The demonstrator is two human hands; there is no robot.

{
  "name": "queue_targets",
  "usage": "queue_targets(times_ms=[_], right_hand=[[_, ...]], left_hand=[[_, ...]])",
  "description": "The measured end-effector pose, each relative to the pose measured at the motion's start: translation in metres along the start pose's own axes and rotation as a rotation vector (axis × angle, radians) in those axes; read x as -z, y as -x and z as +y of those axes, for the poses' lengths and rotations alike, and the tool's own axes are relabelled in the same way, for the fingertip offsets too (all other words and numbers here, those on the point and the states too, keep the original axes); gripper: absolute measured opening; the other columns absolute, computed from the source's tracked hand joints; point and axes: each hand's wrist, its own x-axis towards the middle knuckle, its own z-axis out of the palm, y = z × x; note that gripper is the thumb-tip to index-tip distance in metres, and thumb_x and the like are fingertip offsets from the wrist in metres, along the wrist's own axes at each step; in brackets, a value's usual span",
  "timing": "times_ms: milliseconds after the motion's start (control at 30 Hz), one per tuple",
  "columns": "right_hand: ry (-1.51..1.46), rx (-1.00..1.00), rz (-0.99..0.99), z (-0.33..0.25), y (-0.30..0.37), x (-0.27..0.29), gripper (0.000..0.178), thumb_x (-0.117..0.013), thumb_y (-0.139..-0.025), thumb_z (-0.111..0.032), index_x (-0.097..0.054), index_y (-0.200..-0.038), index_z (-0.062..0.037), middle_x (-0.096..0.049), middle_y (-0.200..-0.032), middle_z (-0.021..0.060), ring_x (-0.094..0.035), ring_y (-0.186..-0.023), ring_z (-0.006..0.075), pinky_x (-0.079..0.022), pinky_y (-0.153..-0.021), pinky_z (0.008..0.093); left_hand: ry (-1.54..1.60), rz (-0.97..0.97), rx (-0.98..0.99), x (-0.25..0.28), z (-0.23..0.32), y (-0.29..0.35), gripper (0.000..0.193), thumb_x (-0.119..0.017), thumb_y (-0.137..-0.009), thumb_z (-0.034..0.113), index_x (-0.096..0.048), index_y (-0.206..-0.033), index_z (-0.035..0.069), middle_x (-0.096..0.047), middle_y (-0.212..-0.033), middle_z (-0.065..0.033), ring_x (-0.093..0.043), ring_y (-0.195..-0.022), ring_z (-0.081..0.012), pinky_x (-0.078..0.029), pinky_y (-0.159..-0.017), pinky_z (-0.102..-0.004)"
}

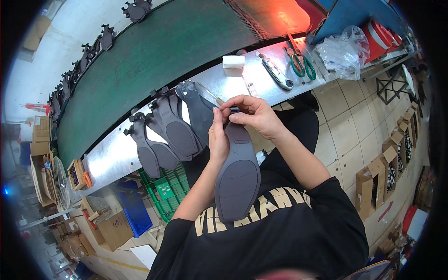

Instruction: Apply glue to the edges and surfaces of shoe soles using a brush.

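A dark grey shoe sole [238,182] hangs in front of my chest, its wide end down. My left hand [218,140] is closed on its narrow upper end from the left side. From the right, my right hand [256,116] pinches that same upper end with thumb and bent fingers. Whether a small part sits between the fingertips is hidden. Left of my hands, several similar soles [179,135] with dark strap pieces at their tops lie overlapped on the edge of a metal bench [105,163]. Behind my fingers a thin tool with a tan handle [219,101] is partly seen.
On the bench lie a white block [234,61], a utility knife [275,71], green-handled scissors [303,65] and a clear plastic bag [343,51]. A green conveyor belt [154,51] runs behind, with dark pieces along its far edge. A green crate [163,189] stands below the bench.
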Motion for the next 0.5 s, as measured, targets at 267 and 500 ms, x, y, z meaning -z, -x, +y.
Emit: queue_targets(times_ms=[267, 500], right_hand=[[-0.125, -0.003, 0.017, -0.001, 0.004, 0.001, 0.028, -0.071, -0.084, 0.001, -0.068, -0.112, -0.0003, -0.071, -0.099, 0.0047, -0.065, -0.092, 0.011, -0.051, -0.085, 0.0255], [-0.11, -0.014, 0.022, 0.003, 0.003, 0.005, 0.026, -0.071, -0.084, 0.0, -0.067, -0.11, -0.0009, -0.07, -0.099, 0.0043, -0.064, -0.091, 0.01, -0.051, -0.081, 0.0246]], left_hand=[[-0.088, 0.043, 0.018, -0.009, 0.012, 0.008, 0.061, -0.044, -0.103, 0.052, -0.065, -0.109, -0.005, -0.065, -0.106, -0.0082, -0.058, -0.098, -0.0122, -0.045, -0.088, -0.0251], [-0.08, 0.036, 0.008, -0.003, 0.002, 0.002, 0.062, -0.043, -0.104, 0.05, -0.064, -0.113, -0.007, -0.066, -0.108, -0.0097, -0.059, -0.098, -0.0128, -0.045, -0.088, -0.0248]])
